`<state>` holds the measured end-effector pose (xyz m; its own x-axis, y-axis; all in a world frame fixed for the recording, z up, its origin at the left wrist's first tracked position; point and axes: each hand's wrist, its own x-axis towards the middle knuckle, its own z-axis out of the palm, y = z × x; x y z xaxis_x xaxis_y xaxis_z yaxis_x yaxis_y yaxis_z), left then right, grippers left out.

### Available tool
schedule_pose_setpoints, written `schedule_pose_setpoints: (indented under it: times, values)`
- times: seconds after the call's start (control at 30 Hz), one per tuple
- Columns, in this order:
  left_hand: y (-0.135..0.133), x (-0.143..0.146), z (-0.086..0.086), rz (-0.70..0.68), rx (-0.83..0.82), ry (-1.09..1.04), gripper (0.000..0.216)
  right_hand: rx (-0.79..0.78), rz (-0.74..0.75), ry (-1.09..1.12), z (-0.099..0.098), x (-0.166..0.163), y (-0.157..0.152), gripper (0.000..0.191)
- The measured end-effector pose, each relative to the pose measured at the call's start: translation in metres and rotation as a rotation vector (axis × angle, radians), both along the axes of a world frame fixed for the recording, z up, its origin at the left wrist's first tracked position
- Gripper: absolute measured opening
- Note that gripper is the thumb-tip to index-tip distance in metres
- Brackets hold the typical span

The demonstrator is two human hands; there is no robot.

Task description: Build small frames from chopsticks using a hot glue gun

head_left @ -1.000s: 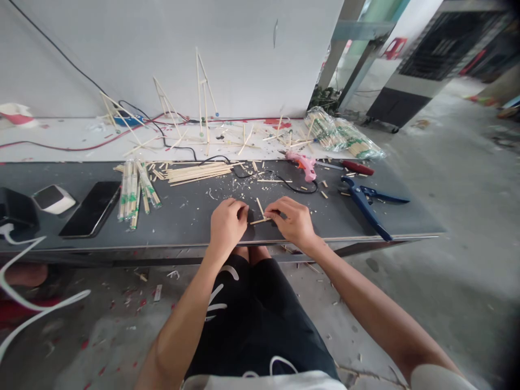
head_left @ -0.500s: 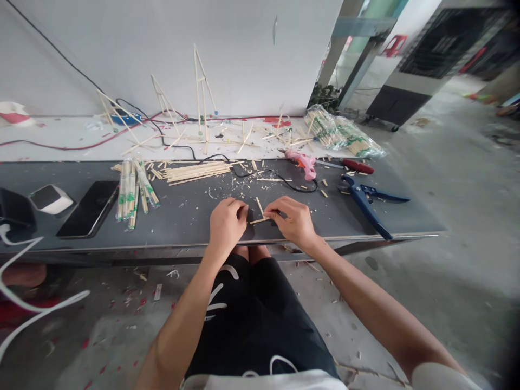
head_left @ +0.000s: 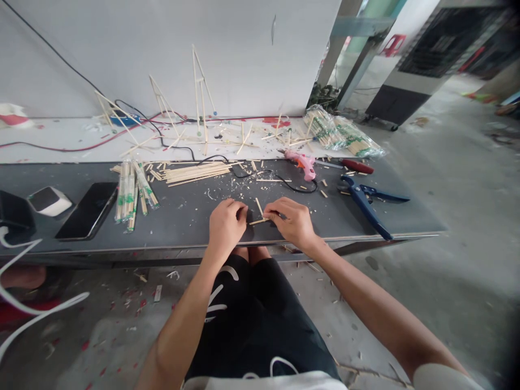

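At the front edge of the dark grey bench, my right hand pinches a small joint of cut chopstick pieces. One chopstick piece slants up and away from the fingertips; another lies low, pointing left. Where the two meet is partly covered by my fingers. My left hand rests on the bench just left of them with its fingers curled together, apart from the pieces. Anything inside that hand is hidden. Beyond the hands lies a pile of loose chopsticks, with a pink glue gun to its right.
Blue-handled cutters and a red-handled tool lie to the right. Wrapped chopsticks and a phone are on the left. Stick frames stand on the white ledge behind, near bagged chopsticks. A black cable crosses the bench.
Both hands and the chopstick pieces hold nearly the same position. The whole view has shifted very slightly.
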<state>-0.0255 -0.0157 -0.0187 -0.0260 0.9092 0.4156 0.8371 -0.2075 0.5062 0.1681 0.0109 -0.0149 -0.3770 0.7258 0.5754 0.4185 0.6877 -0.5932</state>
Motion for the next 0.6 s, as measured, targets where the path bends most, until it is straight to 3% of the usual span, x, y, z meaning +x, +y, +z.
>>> schedule_pose_setpoints:
  times: [0.6]
  values:
    - [0.0004, -0.0009, -0.0018, -0.004, 0.001, 0.003, 0.015, -0.025, -0.002, 0.020, 0.0008, -0.0005, -0.0001, 0.013]
